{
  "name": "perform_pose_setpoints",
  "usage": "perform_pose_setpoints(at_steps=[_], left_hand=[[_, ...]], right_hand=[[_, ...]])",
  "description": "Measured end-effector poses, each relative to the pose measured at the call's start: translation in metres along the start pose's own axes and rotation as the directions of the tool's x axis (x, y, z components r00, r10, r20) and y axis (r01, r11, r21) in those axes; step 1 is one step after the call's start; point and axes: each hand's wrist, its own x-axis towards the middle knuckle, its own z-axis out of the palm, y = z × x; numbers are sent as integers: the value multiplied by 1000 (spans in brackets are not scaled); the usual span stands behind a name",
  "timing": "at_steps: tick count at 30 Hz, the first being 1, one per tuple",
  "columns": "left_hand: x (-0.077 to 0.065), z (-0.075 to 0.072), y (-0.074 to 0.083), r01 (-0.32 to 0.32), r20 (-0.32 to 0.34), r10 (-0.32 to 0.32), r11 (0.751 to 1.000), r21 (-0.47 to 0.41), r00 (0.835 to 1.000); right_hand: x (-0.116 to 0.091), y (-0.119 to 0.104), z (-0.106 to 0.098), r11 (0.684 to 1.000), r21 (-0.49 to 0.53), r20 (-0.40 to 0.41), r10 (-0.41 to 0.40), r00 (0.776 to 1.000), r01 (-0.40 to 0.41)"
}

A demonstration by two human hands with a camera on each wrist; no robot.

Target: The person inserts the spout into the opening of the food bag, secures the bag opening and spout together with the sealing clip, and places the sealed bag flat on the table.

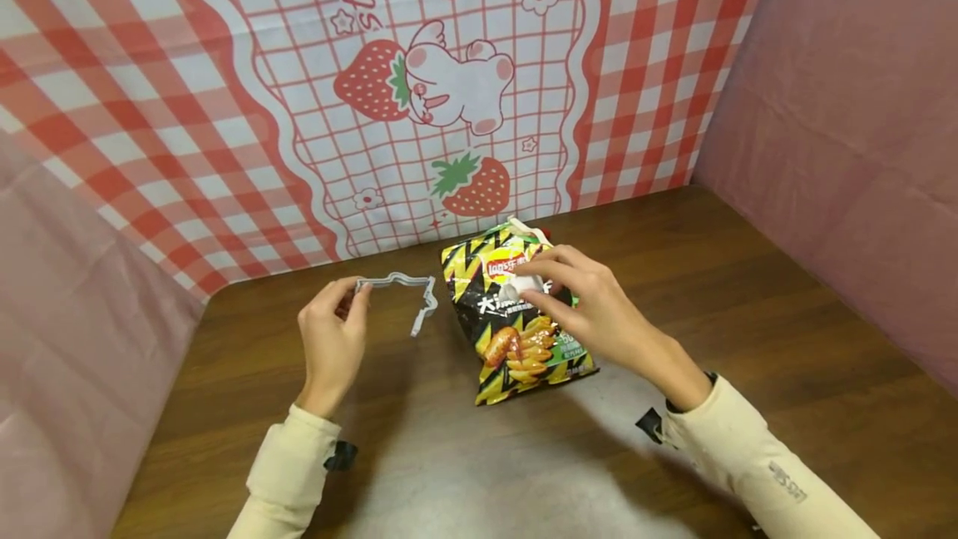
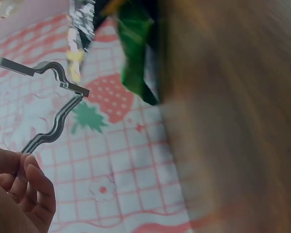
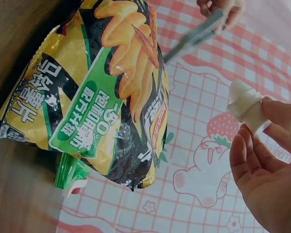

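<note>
Between finger and thumb, my left hand [image 1: 334,335] pinches one end of a grey hinged clip [image 1: 400,279] with wavy arms, spread apart at its joint. The clip [image 2: 58,116] is held in the air left of the chip bag. My right hand [image 1: 591,298] pinches a small white piece [image 3: 247,107] with a swirled, ice-cream-like top. In the head view it is in front of the upper part of a black and yellow bag of potato chips [image 1: 516,348]. The bag looks puffed up, and neither hand grips it.
Behind the bag, a green packet [image 3: 70,172] shows partly, with a cream strip [image 1: 530,230] at the bag's top. The brown wooden table [image 1: 718,298] meets a strawberry-patterned cloth [image 1: 299,148] at the back. Pink cloths [image 1: 846,106] hang at both sides.
</note>
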Motion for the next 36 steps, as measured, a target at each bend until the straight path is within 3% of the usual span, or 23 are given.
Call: perform_pose_setpoints(at_steps=[6, 11, 17, 22, 25, 30, 33, 36], left_hand=[[-3, 0, -16, 38, 15, -38, 999, 26, 999], [-4, 8, -29, 63, 38, -65, 996, 56, 997], [-6, 16, -40, 80, 142, -99, 988, 135, 985], [-8, 15, -45, 66, 237, -116, 976, 208, 965], [-9, 12, -46, 50, 323, -144, 958, 282, 935], [-11, 8, -45, 29, 472, -227, 920, 390, 852], [-13, 8, -46, 38, 519, -268, 911, 410, 812], [-14, 8, -47, 49, 544, -291, 908, 415, 787]], right_hand=[[8, 3, -2, 1000, -14, -15, -7, 1000, 7], [9, 5, -4, 999, -22, -8, 26, 1000, -27], [6, 9, -2, 998, -18, -1, 52, 999, -52], [6, 13, -1, 998, -31, 15, 48, 999, -48], [6, 15, 0, 997, -39, 26, 65, 998, -64], [3, 19, 0, 993, -67, 58, 102, 993, -98], [2, 21, -2, 991, -85, 67, 113, 991, -107], [3, 23, -4, 990, -88, 62, 115, 991, -110]])
